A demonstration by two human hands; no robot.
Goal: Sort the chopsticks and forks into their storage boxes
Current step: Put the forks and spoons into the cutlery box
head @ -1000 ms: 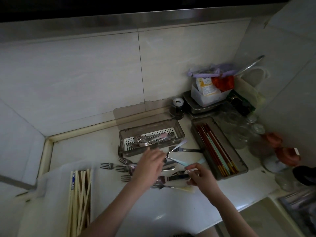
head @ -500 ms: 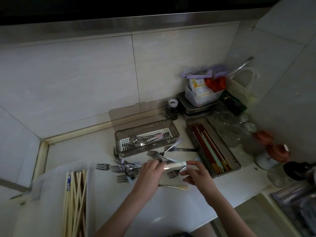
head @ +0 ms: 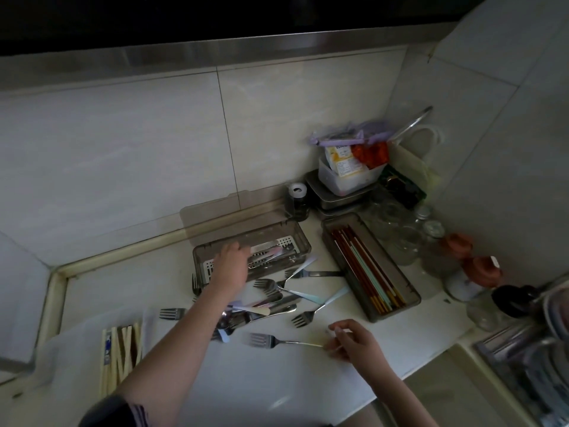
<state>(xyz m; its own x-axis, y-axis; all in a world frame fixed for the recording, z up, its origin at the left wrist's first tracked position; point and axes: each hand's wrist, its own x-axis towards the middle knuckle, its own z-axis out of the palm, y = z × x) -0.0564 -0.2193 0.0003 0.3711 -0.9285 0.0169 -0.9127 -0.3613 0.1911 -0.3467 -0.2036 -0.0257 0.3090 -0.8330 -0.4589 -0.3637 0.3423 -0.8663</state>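
On the head camera I am seeing the left hand (head: 231, 266) reaching into the fork box (head: 251, 257) near the countertop's (head: 277, 386) back edge; its grip I cannot tell. The right hand (head: 351, 342) is pinching a fork (head: 271, 341) by its handle near the front edge, with the chopstick box (head: 371, 266) lying toward the back right corner.

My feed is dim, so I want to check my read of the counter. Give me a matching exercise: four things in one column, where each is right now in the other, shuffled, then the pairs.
Things
1. left hand
2. right hand
3. red and teal chopsticks
4. pale wooden chopsticks

Places
A. in the box on the right
B. at the counter's left edge, outside any box
C. reaching into the perforated fork box
D. pinching the handle of a fork lying on the counter

Pairs: 1-C, 2-D, 3-A, 4-B
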